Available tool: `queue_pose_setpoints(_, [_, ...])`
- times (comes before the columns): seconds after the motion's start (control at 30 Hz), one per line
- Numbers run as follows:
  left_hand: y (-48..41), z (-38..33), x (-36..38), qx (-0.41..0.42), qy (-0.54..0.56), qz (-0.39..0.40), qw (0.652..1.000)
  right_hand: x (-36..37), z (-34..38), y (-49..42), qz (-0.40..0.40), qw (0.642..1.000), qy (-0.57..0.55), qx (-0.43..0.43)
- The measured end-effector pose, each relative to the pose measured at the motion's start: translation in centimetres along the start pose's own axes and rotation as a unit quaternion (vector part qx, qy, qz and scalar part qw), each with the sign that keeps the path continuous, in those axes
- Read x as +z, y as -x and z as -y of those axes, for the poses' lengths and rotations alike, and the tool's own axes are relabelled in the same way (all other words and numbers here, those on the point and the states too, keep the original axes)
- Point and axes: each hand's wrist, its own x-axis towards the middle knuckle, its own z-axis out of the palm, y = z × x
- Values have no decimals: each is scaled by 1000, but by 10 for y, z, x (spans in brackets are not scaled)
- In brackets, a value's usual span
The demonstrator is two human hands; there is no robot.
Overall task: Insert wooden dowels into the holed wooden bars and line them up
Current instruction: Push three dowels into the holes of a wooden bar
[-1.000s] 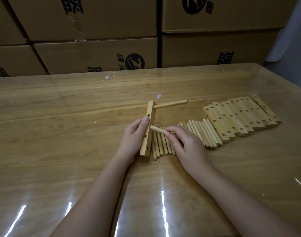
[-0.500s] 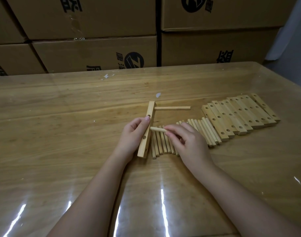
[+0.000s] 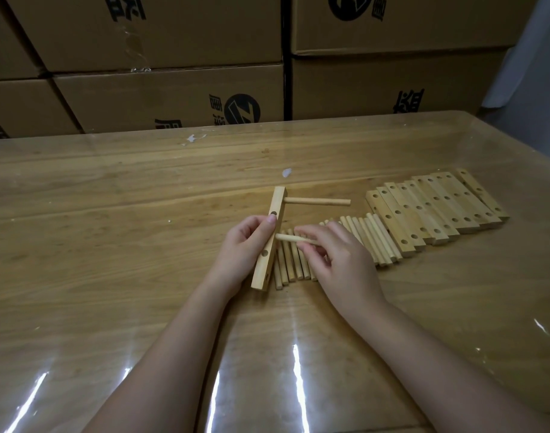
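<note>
My left hand (image 3: 243, 248) grips a holed wooden bar (image 3: 269, 242) standing on edge in the middle of the table. One dowel (image 3: 317, 201) sticks out to the right from the bar's far hole. My right hand (image 3: 333, 257) pinches a second dowel (image 3: 291, 238), whose left tip meets the bar's right face near the middle. Under my right hand lies a row of loose dowels (image 3: 366, 237). A row of several holed bars (image 3: 436, 207) lies flat to the right.
The glossy wooden table (image 3: 111, 245) has a clear plastic cover with glare streaks near me. Stacked cardboard boxes (image 3: 173, 89) stand along its far edge. A small white scrap (image 3: 287, 172) lies behind the bar.
The dowel in my right hand has moved left until its tip meets the bar. The bar with its inserted dowel has shifted slightly in my left hand.
</note>
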Motion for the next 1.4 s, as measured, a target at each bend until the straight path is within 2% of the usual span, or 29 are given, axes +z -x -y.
queue_pose_setpoints(0.2, [-2,0,-1,-6,28,-10,1000,-2,0,1,-41,990,-130,29])
queue_pose_setpoints(0.43, [-2,-2,-1,-3,75,-34,997,-5,-1,-2,-113,979,-158,62])
queue_pose_setpoints(0.97, [-2,1,-2,-12,35,-40,998,-7,-5,-3,-73,982,-135,112])
queue_pose_setpoints(1.17, [-2,-2,-3,12,70,-66,995,-8,-5,-4,-49,969,-195,145])
queue_pose_setpoints(1.23, [-2,-2,-5,19,87,-90,992,-7,-4,-3,-18,984,-141,109])
queue_pose_setpoints(1.3, [-2,-2,-6,21,116,-118,986,-5,-2,-2,62,995,-64,46])
queue_pose_setpoints(1.4, [-5,-2,-7,19,152,-140,978,1,2,2,230,970,65,-45])
